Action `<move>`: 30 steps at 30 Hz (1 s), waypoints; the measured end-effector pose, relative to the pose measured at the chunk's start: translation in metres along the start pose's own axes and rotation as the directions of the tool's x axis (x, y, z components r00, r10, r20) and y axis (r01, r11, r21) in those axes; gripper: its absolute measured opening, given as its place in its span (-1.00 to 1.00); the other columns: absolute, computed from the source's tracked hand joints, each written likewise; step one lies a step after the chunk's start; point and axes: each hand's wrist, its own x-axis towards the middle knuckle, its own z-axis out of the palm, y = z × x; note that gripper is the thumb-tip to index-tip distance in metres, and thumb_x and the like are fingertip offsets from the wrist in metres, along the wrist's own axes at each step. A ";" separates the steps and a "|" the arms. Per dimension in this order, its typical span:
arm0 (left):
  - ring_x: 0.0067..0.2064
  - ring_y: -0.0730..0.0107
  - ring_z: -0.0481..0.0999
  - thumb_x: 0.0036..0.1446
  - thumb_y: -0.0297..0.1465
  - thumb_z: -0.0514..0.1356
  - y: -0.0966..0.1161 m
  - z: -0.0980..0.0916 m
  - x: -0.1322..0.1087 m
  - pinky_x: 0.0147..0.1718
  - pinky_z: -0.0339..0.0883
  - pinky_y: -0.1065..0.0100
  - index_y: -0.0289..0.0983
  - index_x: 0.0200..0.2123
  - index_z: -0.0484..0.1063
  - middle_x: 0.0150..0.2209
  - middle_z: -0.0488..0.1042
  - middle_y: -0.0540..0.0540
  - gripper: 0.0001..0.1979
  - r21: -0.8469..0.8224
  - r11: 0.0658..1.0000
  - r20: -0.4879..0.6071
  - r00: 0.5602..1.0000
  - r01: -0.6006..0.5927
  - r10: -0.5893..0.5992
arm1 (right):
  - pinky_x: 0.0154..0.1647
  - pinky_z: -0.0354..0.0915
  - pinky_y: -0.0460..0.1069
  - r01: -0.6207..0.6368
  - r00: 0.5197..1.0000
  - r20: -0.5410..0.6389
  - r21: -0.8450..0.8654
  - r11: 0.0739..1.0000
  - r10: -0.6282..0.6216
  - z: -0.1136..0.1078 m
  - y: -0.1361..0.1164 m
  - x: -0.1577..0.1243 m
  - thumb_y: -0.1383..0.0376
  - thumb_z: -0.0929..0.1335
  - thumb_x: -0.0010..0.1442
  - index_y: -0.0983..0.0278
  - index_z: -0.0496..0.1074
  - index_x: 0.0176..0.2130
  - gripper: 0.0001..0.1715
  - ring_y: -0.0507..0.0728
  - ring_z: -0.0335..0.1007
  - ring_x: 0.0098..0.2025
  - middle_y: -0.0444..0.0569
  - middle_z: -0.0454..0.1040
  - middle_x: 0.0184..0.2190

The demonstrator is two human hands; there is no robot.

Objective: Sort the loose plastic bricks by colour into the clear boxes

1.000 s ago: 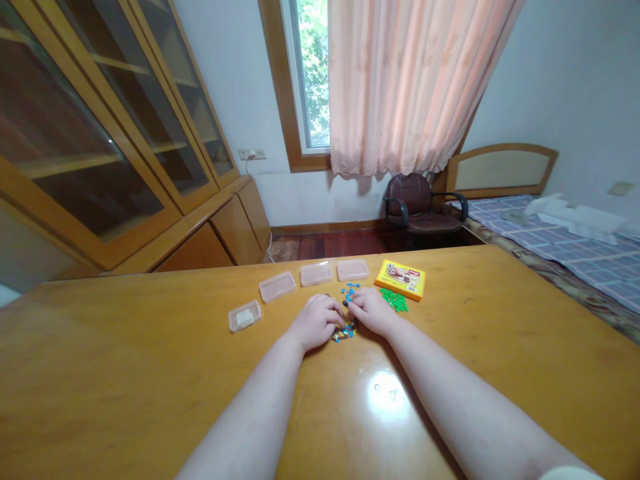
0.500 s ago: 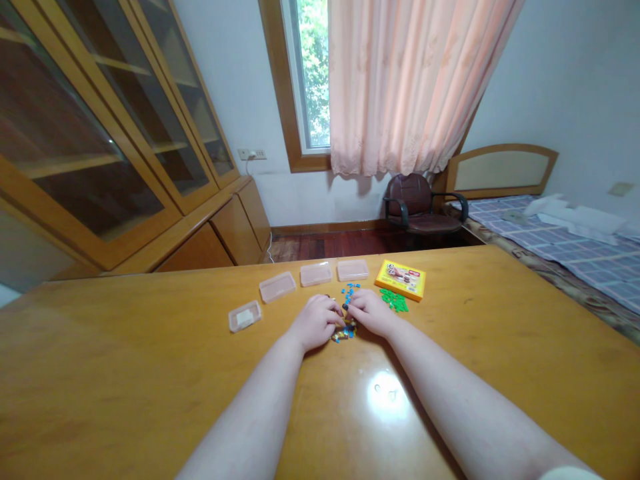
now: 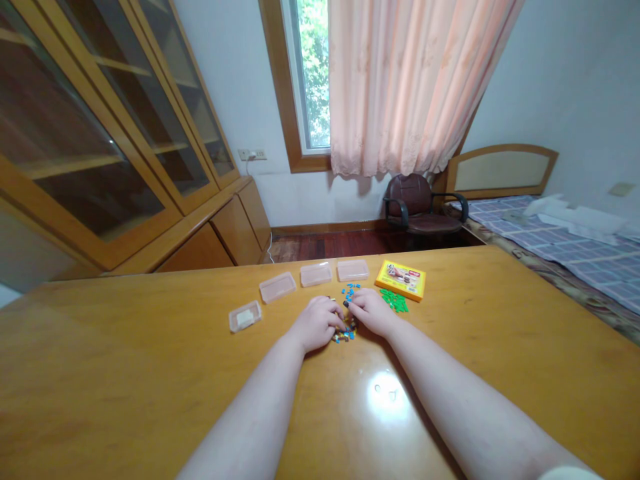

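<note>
both hands (curled) on mixed small pieces (image 3: 344, 333), wooden table (image 3: 150, 347)

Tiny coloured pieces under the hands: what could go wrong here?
The left hand and right hand crowd the mixed pile, so pieces could be flicked across the glossy table. The right hand lies close to the green pieces and might sweep them into the pile.

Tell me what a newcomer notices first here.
Two bare forearms meet mid-table, the left hand and right hand bent over a small heap of mixed coloured pieces. Just beyond lie a yellow box, a green pile beside it, and a row of clear plastic tubs on the wooden table.
</note>
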 end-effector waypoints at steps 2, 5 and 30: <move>-0.19 0.38 0.39 0.01 -0.57 0.15 0.001 0.000 0.000 -0.12 0.18 0.26 -0.04 -0.39 0.59 -0.31 0.52 0.03 -0.70 -0.003 1.000 0.015 1.000 -0.014 0.014 | -0.32 0.13 -0.07 -0.007 1.000 -0.007 -0.004 1.000 0.007 -0.001 -0.001 0.000 0.28 0.20 0.28 0.29 0.42 -0.61 -0.52 0.04 0.26 -0.42 -0.08 0.36 -0.59; -0.19 0.37 0.39 0.01 -0.56 0.15 0.001 -0.001 0.000 -0.11 0.18 0.25 -0.05 -0.37 0.59 -0.32 0.52 0.02 -0.70 0.020 1.000 0.022 1.000 0.012 -0.013 | -0.32 0.12 -0.07 -0.006 1.000 -0.001 -0.028 1.000 0.006 0.000 -0.001 0.000 0.28 0.23 0.27 0.29 0.41 -0.59 -0.56 0.04 0.25 -0.41 -0.09 0.35 -0.58; -0.24 0.39 0.44 0.11 -0.39 0.19 0.008 -0.003 0.005 -0.19 0.21 0.34 -0.18 -0.36 0.52 -0.34 0.53 -0.02 -0.91 0.088 0.991 0.048 0.993 0.102 -0.106 | -0.32 0.11 -0.08 -0.171 0.985 0.015 -0.058 0.984 0.172 -0.001 -0.001 0.002 0.26 0.22 0.27 0.29 0.46 -0.55 -0.57 0.05 0.29 -0.39 -0.07 0.44 -0.54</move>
